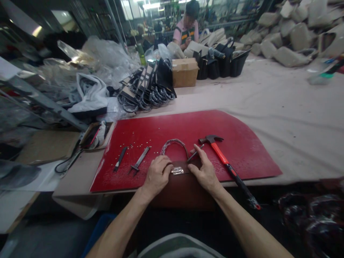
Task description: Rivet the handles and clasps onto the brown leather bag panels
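A brown leather piece (174, 190) hangs over the near edge of the red board, with a shiny metal clasp (177, 171) near its top and a plastic-wrapped looped handle (173, 141) behind. My left hand (158, 173) has its fingers closed at the clasp's left side, pinching the leather's edge. My right hand (202, 168) holds a thin metal rod (195, 153) between its fingers, the thumb by the clasp's right side. To the right lies a hammer (221, 154) with a red and black handle.
On the red board (188, 122), a fork-shaped punch (140, 159), a dark narrow tool (120, 158) and several tiny pale bits lie left. Behind are wrapped bag parts (147, 86), a cardboard box (185, 72), black bags (220, 64) and a seated person (186, 30).
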Demonstrator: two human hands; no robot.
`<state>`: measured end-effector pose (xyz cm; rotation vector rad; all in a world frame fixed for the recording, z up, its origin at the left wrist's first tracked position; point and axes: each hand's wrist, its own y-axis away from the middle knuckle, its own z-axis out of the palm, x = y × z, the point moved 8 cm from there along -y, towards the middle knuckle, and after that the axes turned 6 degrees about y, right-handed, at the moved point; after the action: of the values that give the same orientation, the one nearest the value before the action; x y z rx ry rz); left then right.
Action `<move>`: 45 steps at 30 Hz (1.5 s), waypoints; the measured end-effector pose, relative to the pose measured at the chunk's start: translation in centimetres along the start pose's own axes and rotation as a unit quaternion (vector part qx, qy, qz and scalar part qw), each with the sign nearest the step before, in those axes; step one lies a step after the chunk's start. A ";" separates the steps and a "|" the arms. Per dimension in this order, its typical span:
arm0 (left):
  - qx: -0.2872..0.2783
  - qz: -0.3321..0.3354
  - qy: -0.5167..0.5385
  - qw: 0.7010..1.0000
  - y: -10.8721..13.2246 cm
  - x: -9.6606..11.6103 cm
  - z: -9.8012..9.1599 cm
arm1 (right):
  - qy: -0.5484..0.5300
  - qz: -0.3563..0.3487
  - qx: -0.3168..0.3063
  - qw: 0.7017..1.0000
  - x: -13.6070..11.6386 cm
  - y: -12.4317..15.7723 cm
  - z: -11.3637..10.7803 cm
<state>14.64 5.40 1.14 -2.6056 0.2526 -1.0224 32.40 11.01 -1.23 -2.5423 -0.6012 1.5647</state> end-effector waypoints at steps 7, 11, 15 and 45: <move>-0.019 0.023 -0.080 0.996 0.9 0.2 1.4 | 0.159 -0.004 0.007 0.987 0.7 -2.7 -0.8; -0.014 0.013 -0.074 0.997 0.7 0.4 1.2 | 0.234 -0.002 -0.029 0.972 1.4 -5.9 -1.5; -0.013 0.001 -0.073 0.997 0.7 0.5 1.1 | 0.306 0.004 -0.055 0.951 1.7 -9.3 -1.5; -0.033 -0.013 -0.050 0.998 6.6 -2.1 -2.8 | 0.339 -0.233 -0.243 0.879 -4.2 2.2 5.1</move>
<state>10.93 -0.86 -0.63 -2.7172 0.2334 -0.9043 26.88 6.79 -0.70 -2.6956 -1.4699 0.3382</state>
